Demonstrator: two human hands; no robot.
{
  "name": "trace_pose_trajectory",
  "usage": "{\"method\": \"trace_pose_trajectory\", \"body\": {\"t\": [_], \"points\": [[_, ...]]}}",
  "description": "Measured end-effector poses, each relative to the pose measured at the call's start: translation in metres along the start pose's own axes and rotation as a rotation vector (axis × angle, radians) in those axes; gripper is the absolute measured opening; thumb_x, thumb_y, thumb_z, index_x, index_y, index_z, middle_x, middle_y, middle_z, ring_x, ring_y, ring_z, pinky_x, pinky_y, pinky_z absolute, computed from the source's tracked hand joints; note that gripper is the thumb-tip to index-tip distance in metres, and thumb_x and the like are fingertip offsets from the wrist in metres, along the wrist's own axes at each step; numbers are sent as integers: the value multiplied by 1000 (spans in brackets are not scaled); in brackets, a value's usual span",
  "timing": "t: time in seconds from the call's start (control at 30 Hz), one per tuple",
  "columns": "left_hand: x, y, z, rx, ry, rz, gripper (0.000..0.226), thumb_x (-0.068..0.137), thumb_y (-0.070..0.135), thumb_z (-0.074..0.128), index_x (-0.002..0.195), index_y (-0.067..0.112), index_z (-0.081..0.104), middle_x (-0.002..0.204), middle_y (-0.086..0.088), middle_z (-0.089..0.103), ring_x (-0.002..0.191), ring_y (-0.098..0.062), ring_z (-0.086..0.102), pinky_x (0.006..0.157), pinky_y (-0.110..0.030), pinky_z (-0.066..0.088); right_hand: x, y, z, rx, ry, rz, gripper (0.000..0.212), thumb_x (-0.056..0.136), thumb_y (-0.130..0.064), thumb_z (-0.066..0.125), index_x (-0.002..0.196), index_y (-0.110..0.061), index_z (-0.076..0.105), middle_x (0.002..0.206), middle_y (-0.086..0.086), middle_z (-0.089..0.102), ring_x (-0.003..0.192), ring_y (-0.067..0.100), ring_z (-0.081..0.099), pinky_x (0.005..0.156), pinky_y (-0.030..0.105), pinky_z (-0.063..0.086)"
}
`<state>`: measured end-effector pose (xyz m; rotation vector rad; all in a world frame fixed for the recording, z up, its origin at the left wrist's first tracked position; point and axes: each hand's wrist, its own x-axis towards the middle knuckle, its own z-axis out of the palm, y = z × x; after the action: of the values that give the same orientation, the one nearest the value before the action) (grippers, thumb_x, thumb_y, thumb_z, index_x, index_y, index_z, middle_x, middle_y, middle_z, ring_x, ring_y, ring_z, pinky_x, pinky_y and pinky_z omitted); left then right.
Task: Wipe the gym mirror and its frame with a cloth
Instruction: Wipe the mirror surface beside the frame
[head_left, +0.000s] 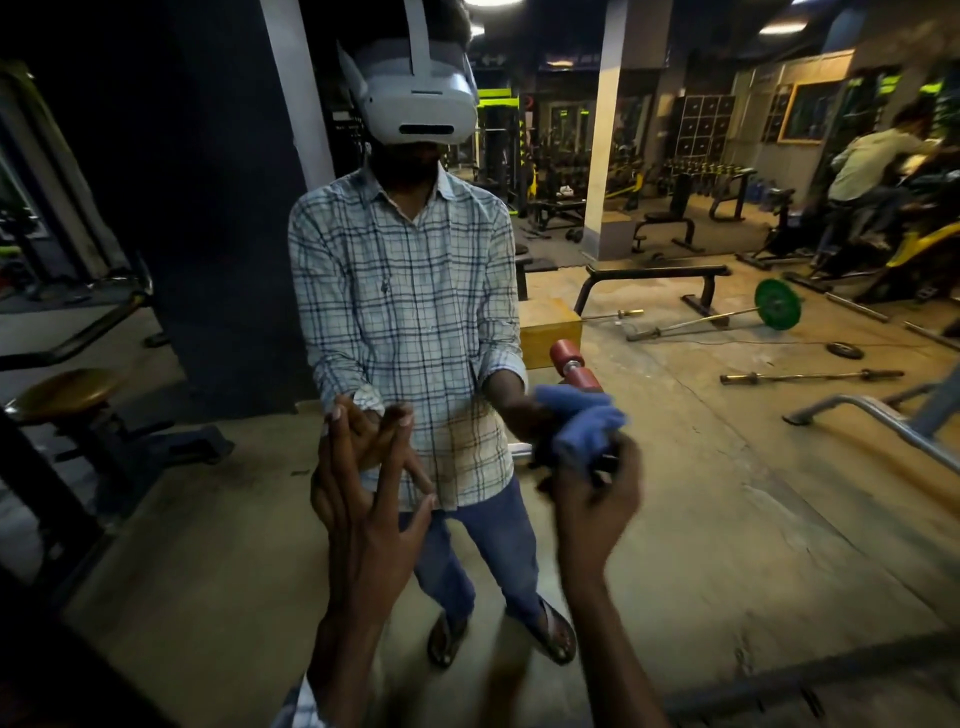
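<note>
Blue cloth (582, 423) is bunched against the mirror (753, 493) at about 4 o'clock from centre. The right hand (592, 512) holds it, and its fingers seem to curl round the fabric, though motion blur smears the grip. At 7 o'clock the left hand (363, 525) has its fingers spread wide and straight, the tips meeting their own reflection on the glass.

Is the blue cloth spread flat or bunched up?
Bunched up: the cloth sits as a crumpled lump gripped by the right hand, not spread.
</note>
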<state>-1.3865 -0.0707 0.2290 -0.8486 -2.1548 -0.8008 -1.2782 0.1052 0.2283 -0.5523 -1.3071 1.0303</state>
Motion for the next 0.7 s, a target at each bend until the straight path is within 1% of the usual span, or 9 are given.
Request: {"method": "trace_pose_trajectory", "body": {"t": [0.07, 0.13, 0.17, 0.23, 0.33, 0.43, 0.5, 0.6, 0.7], "points": [[0, 0, 0, -5, -1, 5, 91, 81, 39, 85, 159, 28, 39, 172, -19, 1, 158, -40, 9, 113, -63, 28, -28, -15, 16, -48, -418, -201, 24, 89, -5, 67, 109, -19, 64, 106, -9, 63, 93, 8, 62, 79, 15, 48], [0, 0, 0, 2, -6, 20, 82, 88, 52, 69, 160, 26, 38, 172, -19, 1, 158, -39, 8, 113, -62, 28, -47, -13, 24, -235, -684, -404, 32, 82, -6, 69, 113, -16, 65, 116, -4, 60, 97, 7, 59, 78, 18, 49], [0, -2, 0, 5, -5, 22, 83, 87, 52, 69, 160, 27, 37, 172, -19, 1, 159, -38, 7, 113, -63, 28, -49, -5, 21, -255, -701, -415, 35, 81, -4, 71, 113, -17, 65, 118, -5, 59, 99, 5, 59, 78, 24, 52], [1, -5, -2, 5, -10, 20, 94, 80, 42, 85, 159, 30, 37, 172, -19, 0, 159, -35, 4, 112, -64, 29, -47, 9, 7, -179, -575, -263, 36, 84, -2, 76, 112, -22, 65, 113, -8, 60, 98, 7, 63, 77, 33, 54], [1, -7, -5, 16, -26, 21, 104, 70, 32, 94, 158, 27, 41, 172, -18, 2, 158, -38, 9, 111, -63, 30, -31, 29, -19, -111, -104, 112, 24, 91, -17, 71, 103, -34, 60, 93, -4, 63, 85, 16, 66, 69, 43, 56], [0, -15, -8, 35, 5, 11, 103, 68, 33, 96, 156, 26, 44, 172, -21, 2, 157, -44, 11, 112, -66, 30, -13, 35, -25, -38, 214, 407, 35, 90, -3, 70, 97, -35, 57, 89, 0, 64, 90, 39, 66, 70, 36, 55], [1, -23, -12, 36, 33, 6, 107, 66, 35, 97, 157, 27, 40, 170, -25, 3, 157, -45, 8, 114, -66, 28, -13, 17, -11, 6, 135, 285, 30, 91, -5, 71, 107, -29, 61, 99, 0, 67, 97, 28, 67, 81, 39, 57], [3, -32, -18, 74, 35, 41, 115, 65, 36, 97, 160, 31, 32, 169, -28, 4, 158, -44, 4, 117, -62, 25, -15, -25, 19, -10, -240, -120, 31, 87, -2, 76, 110, -17, 62, 107, -11, 63, 99, 3, 61, 83, 18, 48], [4, -35, -23, 72, 29, 28, 117, 63, 36, 99, 159, 33, 32, 170, -26, 5, 158, -43, 6, 118, -58, 25, -2, -48, 33, -141, -545, -403, 20, 84, -8, 69, 103, -10, 63, 103, -2, 56, 88, 7, 53, 71, 24, 45]]}}
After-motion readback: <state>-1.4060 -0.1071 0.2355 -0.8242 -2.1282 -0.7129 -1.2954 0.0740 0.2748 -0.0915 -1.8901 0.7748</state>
